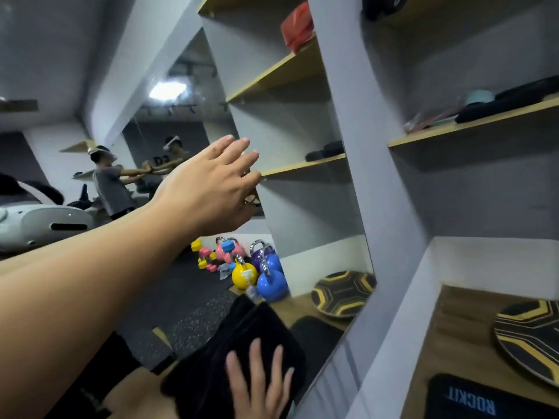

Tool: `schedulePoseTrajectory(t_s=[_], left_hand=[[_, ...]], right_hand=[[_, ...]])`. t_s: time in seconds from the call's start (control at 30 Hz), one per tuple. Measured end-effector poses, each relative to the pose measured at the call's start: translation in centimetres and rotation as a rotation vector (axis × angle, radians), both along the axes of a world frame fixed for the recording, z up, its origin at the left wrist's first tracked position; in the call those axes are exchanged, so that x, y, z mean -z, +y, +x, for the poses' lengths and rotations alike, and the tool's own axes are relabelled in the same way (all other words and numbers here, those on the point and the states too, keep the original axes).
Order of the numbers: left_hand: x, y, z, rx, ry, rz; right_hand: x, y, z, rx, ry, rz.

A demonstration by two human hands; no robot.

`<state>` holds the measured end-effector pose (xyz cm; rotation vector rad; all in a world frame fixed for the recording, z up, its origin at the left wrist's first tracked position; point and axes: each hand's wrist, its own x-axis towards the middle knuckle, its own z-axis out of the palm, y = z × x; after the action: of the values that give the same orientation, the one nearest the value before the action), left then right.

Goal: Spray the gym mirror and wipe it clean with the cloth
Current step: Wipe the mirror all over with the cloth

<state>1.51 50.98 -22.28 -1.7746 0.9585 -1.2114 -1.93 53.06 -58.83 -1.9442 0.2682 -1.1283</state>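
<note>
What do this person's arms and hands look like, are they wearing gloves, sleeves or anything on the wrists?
Both hands are bare, no gloves. The left hand and its long forearm show no sleeve, watch or ring. Of the right hand only ungloved fingers show; its wrist is out of frame.

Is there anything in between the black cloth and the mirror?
Nothing visible. The right hand presses the cloth flat against the mirror low down, fingers straight. The left hand reaches toward the glass higher up, away from the cloth.
</note>
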Motion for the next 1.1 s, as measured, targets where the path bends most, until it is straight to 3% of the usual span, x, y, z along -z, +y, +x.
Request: schedulePoseTrajectory(t_s=[0.03, 0.1, 0.3, 0.47, 0.63, 0.73, 0.97, 1.1], left_hand=[[0.0, 0.0, -0.1, 0.009, 0.015, -0.009], [-0.1, -0.2, 0.0, 0.052, 0.069, -0.004], [0.4, 0.9, -1.4, 0.224, 0.289, 0.082], [3.6, 1.6, -3.7, 0.274, 0.308, 0.172], [4.4, 4.0, -3.2, 0.251, 0.312, 0.108], [5.2, 5.4, -2.3, 0.233, 0.312, 0.146], [4.9, 5.9, -4.7, 0.287, 0.410, 0.077], [7.1, 6.5, -7.4, 0.377, 0.403, 0.205]], right_hand=[[-2.3, -2.0, -0.1, -0.101, -0.005, -0.017], [-3.5, -4.6, -0.2, -0.011, -0.101, 0.023], [-5.9, -7.5, 1.7, -0.044, -0.003, 0.276], [-7.9, -2.9, -0.7, -0.033, 0.034, 0.412], [-7.9, 4.9, -5.3, -0.072, -0.073, 0.113], [-6.8, 5.1, -5.4, -0.072, -0.132, 0.017], [-7.1, 6.1, -6.4, -0.068, -0.061, 0.079], [-7.5, 11.0, -10.1, -0.136, -0.062, 0.046]])
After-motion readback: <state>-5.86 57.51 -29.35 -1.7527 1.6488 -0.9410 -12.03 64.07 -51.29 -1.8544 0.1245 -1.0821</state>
